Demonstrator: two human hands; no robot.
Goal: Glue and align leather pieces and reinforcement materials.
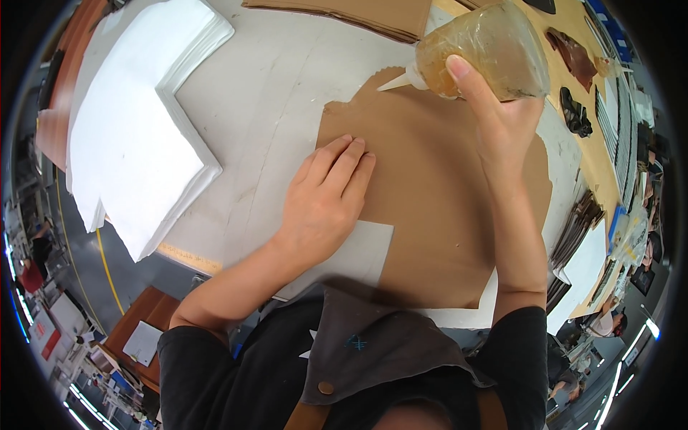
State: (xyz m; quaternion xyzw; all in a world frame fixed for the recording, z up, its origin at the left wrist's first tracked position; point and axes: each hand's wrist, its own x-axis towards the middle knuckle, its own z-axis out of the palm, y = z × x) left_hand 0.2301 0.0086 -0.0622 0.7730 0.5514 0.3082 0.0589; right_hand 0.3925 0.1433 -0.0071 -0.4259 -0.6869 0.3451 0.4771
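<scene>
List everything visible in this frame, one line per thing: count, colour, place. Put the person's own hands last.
Brown paper sheet: one, brown, centre of the table, zigzag-cut top edge.
Squeeze bottle: one, clear with amber liquid, white nozzle pointing left over the sheet's top edge.
White sheet stack: one stack, white, left on the table.
Brown sheet pile: one, brown, top edge of the view.
Grey card: one, pale grey, under the sheet's near-left corner.
Table: one, scuffed grey-white.
Dark pieces: several, brown and black, far right.
Left hand: flat, fingertips on the brown sheet's left edge.
Right hand: gripping the bottle.
</scene>
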